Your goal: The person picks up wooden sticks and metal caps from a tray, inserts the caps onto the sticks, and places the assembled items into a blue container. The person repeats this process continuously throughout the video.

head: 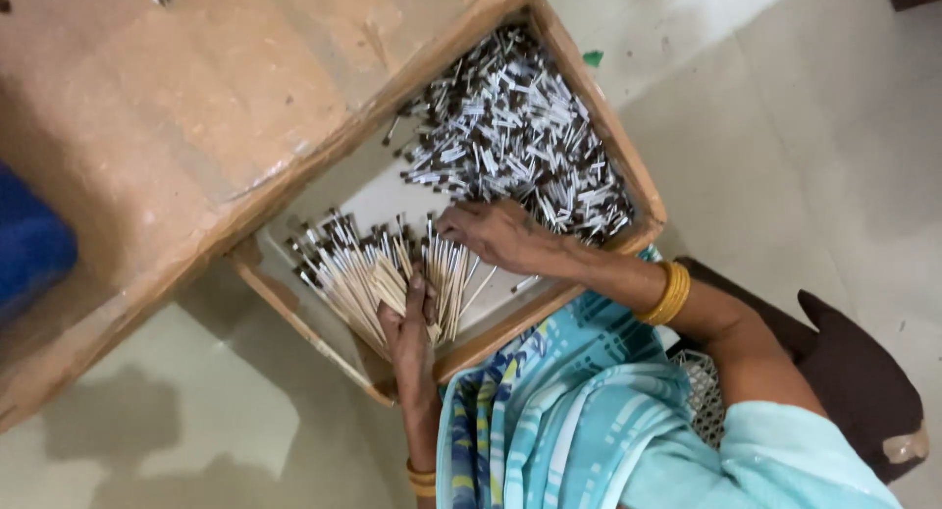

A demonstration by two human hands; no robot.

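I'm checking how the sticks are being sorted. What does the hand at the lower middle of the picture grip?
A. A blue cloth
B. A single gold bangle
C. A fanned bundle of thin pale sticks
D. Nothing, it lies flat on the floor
C: the left hand is closed around a fanned bundle of thin pale sticks inside the wooden tray, while the right hand rests at the loose pile of dark-tipped sticks.

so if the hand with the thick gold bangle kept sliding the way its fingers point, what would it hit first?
The right hand points toward the fanned bundle of pale sticks held by the left hand. It would likely meet those sticks first; its fingertips already look to be at their tips, though depth is unclear.
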